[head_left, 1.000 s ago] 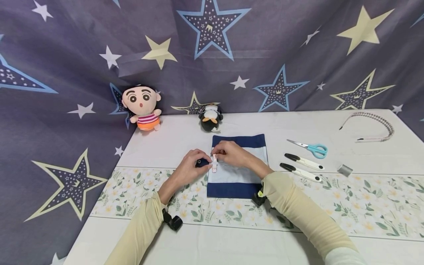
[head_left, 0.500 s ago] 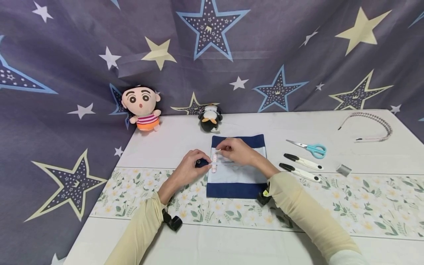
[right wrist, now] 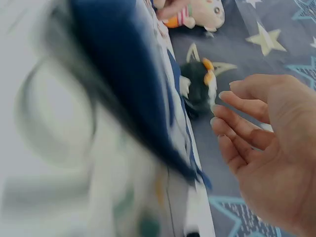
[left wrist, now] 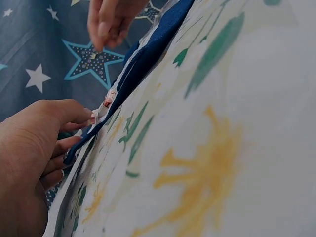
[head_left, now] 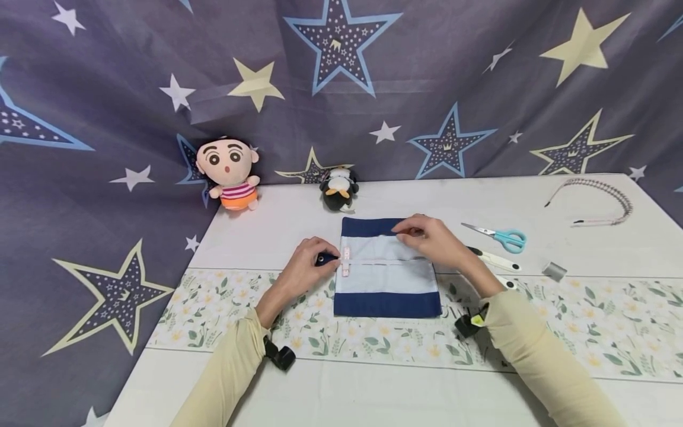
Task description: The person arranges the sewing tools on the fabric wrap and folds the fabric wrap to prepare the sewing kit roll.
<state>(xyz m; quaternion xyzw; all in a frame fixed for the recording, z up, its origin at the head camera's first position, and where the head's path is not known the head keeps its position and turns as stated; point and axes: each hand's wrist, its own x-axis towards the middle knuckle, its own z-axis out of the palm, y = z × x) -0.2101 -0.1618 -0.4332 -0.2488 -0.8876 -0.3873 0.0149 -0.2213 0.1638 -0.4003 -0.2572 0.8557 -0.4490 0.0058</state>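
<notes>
A square cloth piece (head_left: 386, 303), pale blue with navy bands, lies flat on the table. At its left edge my left hand (head_left: 306, 264) pinches a small navy tab (head_left: 324, 259) with a round metal snap. Close to those fingertips sits a white label with red print (head_left: 345, 253). My right hand (head_left: 429, 237) is raised over the cloth's upper right, thumb and fingertips close together. In the right wrist view, the right hand (right wrist: 276, 143) has bent fingers; I cannot tell whether something thin is between them.
Right of the cloth lie blue-handled scissors (head_left: 504, 238), two white-handled tools (head_left: 504, 261) partly behind the right arm, a grey thread spool (head_left: 555, 271) and a headband (head_left: 613, 198). A boy doll (head_left: 232, 175) and penguin plush (head_left: 338, 190) stand at the back.
My right hand has drawn away from the label, up and to the right across the cloth. My left hand has stayed on the tab.
</notes>
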